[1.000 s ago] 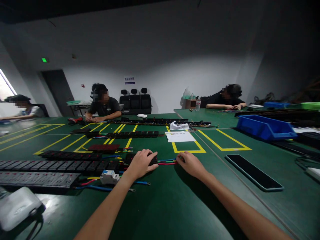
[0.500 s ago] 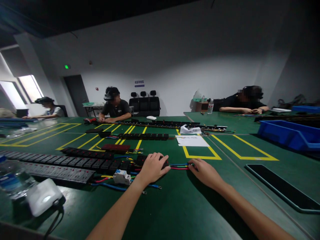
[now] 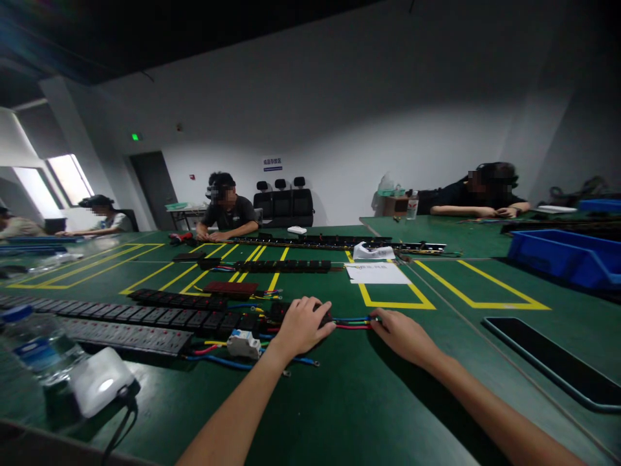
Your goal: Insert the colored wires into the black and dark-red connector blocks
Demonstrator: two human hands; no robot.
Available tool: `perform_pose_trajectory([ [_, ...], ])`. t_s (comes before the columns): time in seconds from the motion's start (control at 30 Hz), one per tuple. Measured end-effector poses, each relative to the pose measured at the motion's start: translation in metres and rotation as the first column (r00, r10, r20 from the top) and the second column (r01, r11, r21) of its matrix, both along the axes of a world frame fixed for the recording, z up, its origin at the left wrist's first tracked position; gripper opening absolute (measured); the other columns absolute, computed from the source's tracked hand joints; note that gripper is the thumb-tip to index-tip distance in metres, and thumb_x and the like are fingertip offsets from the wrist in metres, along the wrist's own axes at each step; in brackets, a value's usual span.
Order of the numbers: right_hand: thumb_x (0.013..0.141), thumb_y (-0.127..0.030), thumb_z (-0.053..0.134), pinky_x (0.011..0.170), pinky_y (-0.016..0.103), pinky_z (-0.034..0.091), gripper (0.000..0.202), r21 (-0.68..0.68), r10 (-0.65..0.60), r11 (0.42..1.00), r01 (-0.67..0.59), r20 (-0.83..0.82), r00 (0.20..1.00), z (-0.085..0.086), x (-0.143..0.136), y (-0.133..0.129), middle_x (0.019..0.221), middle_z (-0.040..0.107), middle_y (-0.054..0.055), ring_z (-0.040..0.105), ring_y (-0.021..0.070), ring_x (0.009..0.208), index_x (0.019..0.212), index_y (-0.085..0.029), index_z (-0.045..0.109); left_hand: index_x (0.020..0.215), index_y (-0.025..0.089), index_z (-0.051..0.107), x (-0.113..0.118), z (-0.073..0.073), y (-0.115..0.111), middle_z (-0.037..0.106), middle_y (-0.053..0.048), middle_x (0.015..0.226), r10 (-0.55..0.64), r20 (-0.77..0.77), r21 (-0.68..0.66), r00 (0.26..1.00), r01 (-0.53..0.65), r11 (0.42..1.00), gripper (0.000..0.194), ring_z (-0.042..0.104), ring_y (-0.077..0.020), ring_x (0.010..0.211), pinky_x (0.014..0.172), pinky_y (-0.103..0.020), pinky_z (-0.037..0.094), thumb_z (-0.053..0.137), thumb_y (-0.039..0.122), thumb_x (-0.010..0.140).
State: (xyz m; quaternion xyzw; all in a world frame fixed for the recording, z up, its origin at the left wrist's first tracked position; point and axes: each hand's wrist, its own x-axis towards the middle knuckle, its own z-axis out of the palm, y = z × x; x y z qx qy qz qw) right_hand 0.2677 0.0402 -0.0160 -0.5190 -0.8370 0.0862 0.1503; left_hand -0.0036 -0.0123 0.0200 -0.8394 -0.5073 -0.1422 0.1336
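My left hand (image 3: 303, 329) is closed over a black socket block (image 3: 278, 312) and covers most of it. Blue, green and red wires (image 3: 353, 323) run from the block's right side. My right hand (image 3: 405, 336) pinches those wires near their far ends, which its fingers hide. Left of my left hand lies a white circuit breaker (image 3: 244, 344) among loose wires with ring terminals. Long black power strips (image 3: 194, 318) and a grey power strip (image 3: 130, 338) stretch away to the left.
A water bottle (image 3: 41, 349) and a white device with a strap (image 3: 104, 382) stand at left. A phone (image 3: 553, 362) lies at right, below a blue bin (image 3: 563, 259). White paper (image 3: 378, 274) and more strips (image 3: 286, 266) lie farther back. Other people sit around the table.
The view has turned slightly left, so everything sits a little farther right. Both hands keep the same hold on the socket block and the wires.
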Motion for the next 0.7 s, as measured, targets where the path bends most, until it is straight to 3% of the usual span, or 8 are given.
perform_pose_trajectory([
  [0.7,0.100,-0.035,0.042,0.083,0.031,0.046,0.034,-0.016,-0.012,1.000,0.012,-0.008,1.000,0.0063,-0.0014,-0.0042,0.114,0.071,0.012,0.066,0.0247,0.104,0.119,-0.019,0.065,0.139,0.022,0.054,-0.0011,0.0010,0.0004,0.062,-0.010,0.124,-0.015,0.003,-0.004,1.000,0.015,1.000,0.053,0.055,-0.0254,0.112,0.095,-0.041,0.043,0.035,0.054,0.102],
])
